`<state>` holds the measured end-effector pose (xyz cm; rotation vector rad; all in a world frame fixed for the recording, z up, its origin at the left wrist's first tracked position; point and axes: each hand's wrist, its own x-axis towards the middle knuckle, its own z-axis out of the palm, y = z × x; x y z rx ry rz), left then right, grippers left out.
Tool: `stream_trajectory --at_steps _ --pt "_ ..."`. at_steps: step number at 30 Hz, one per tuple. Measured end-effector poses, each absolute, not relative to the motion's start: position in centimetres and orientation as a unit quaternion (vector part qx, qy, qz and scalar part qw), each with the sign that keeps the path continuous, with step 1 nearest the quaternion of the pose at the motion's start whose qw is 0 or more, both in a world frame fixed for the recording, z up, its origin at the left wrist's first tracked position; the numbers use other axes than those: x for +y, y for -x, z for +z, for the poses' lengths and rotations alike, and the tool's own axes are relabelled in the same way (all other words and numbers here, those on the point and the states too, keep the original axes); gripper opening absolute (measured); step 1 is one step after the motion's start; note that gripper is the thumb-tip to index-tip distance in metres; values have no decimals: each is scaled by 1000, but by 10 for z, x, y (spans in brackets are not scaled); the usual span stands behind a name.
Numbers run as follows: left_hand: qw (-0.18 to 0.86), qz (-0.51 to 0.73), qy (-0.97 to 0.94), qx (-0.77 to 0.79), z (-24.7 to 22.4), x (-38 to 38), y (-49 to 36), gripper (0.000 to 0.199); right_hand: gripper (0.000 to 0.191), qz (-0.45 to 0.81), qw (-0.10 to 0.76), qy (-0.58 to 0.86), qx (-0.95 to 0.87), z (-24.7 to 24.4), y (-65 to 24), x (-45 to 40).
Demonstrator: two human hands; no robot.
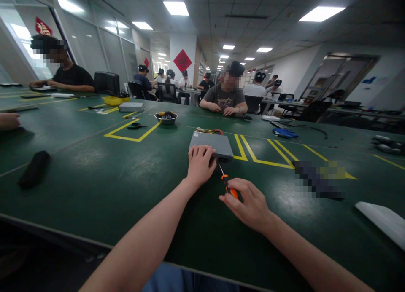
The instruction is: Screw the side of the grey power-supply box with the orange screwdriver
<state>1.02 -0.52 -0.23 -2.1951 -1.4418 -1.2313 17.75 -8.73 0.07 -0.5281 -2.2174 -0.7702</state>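
A grey metal box [212, 143], which looks like a computer power supply, lies flat on the green table [142, 191]. Coloured wires [210, 131] come out at its far side. My left hand [201, 163] grips the near left edge of the box, fingers over its top. In my right hand [249, 201] is a screwdriver [225, 182] with an orange and black handle, held between thumb and fingers. Its shaft points up and away at the near face of the box, by a dark socket. Whether the tip touches a screw is too small to tell.
A metal bowl [166, 118] with tools stands beyond, left of the box. Farther left are a yellow tray [115, 100] and another grey box [130, 107]. Blue gloves [285, 133] and a dark pouch [316, 180] lie right. A person [225, 92] sits opposite; another [65, 68] sits far left.
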Motion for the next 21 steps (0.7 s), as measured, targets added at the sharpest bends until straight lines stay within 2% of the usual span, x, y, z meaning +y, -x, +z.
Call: stream_trajectory --at_steps 4,8,15,21 --pt "121 -421 751 -495 -3 -4 -10 23 27 -262 359 190 -876 -5 -183 -86" --pt "123 -424 749 -494 -4 -4 -11 23 25 -243 358 190 -881 -3 -183 -86" --pt "128 -424 748 -494 -4 -4 -11 23 19 -317 373 232 -841 0 -182 -87" --pt "126 -427 747 -494 -4 -3 -11 23 31 -263 368 208 -867 -6 -185 -85"
